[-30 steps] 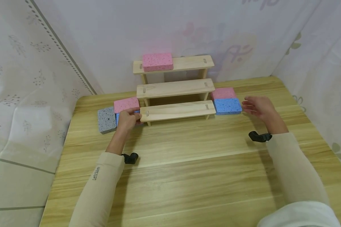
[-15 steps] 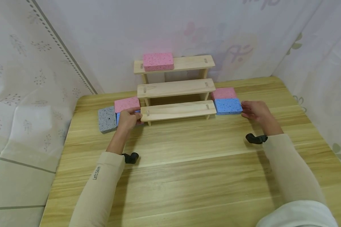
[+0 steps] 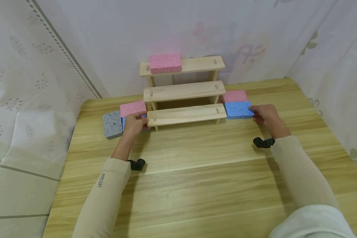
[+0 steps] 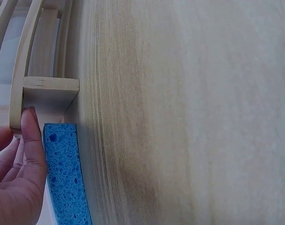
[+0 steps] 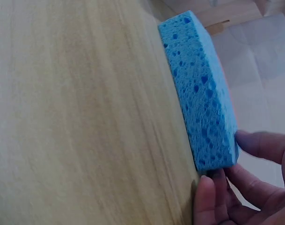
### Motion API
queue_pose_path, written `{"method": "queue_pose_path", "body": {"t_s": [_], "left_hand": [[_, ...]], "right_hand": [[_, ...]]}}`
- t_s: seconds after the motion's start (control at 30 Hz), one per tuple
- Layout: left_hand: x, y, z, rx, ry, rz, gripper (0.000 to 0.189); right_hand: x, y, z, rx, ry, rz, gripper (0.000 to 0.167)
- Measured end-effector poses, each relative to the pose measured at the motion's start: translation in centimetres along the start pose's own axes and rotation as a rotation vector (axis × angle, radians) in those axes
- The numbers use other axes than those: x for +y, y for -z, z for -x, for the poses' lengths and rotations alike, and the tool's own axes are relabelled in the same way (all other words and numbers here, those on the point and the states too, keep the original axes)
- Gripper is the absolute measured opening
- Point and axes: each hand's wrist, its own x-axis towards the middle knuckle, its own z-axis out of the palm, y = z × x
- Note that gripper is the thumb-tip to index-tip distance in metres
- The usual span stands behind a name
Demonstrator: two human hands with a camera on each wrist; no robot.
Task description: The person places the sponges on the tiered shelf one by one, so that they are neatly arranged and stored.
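My left hand (image 3: 133, 125) pinches the left end of the lowest board of a three-tier wooden display stand (image 3: 185, 115), thumb above and forefinger below in the left wrist view. Beneath that hand lies a blue sponge (image 4: 63, 168), partly hidden in the head view. At the right, my right hand (image 3: 267, 115) holds the outer end of another blue sponge (image 5: 198, 89). Its thumb rests on the top edge and the fingers curl against the end face. Behind this sponge lies a pink sponge (image 3: 235, 96), right beside the stand.
One pink sponge (image 3: 165, 63) sits on the stand's top board, toward the left. Left of the stand are another pink sponge (image 3: 133, 108) and a grey sponge (image 3: 112, 124). A patterned curtain (image 3: 122, 39) hangs behind the wooden table (image 3: 184, 185).
My right hand has moved left to the blue sponge and its thumb has come onto the top. The left hand stays on the lowest board.
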Motion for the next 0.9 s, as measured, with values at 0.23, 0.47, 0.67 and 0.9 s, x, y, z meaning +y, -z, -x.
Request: {"method": "queue_pose_path", "body": {"t_s": [0.23,0.47,0.67,0.9], "left_hand": [[0.0,-0.1,0.0,0.0,0.001,-0.001,0.043],[0.0,0.0,-0.1,0.01,-0.006,-0.002,0.043],[0.0,0.0,-0.1,0.007,-0.003,-0.009,0.044],[0.0,0.0,-0.1,0.0,0.003,-0.012,0.044]], "right_hand": [[-0.2,-0.3,0.1,0.044,-0.024,0.087,0.032],[-0.4,-0.6,0.1,0.069,-0.01,0.051,0.029],[-0.4,-0.5,0.1,0.093,0.004,0.036,0.029],[-0.8,0.3,0.6,0.064,0.008,-0.047,0.028]]}}
